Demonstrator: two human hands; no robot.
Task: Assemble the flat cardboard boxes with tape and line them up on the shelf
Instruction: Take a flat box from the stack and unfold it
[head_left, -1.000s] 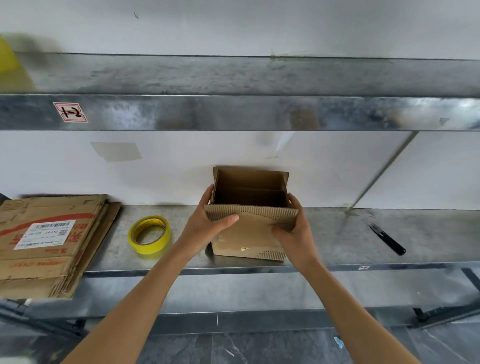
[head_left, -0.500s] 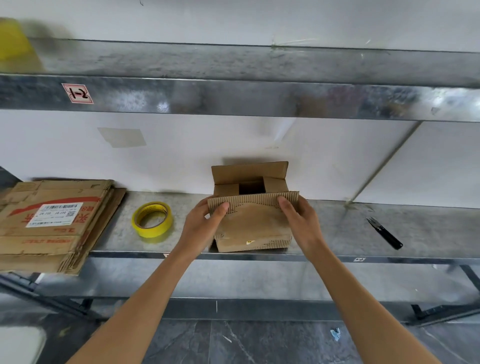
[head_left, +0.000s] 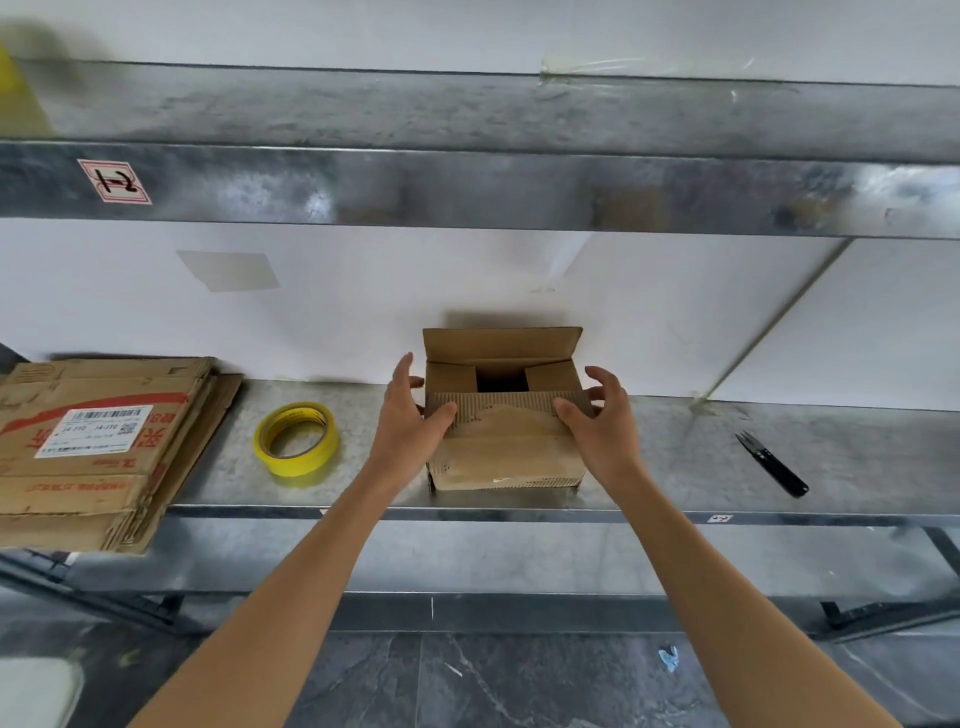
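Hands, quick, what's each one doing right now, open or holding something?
Left hand: open, thumb pressing the near flap of the cardboard box.
Right hand: open, fingers spread, thumb on the same flap.

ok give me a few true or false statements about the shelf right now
The yellow tape roll lies left of the box. True.
The box is taped shut. False: its back flap stands up and a gap shows between the side flaps.
The black snips lie on the shelf right of the box. True.
The left hand holds the tape roll. False: its thumb rests on the box's front flap.
The flat cardboard stack sits on the upper shelf. False: it shares the box's shelf, far left.
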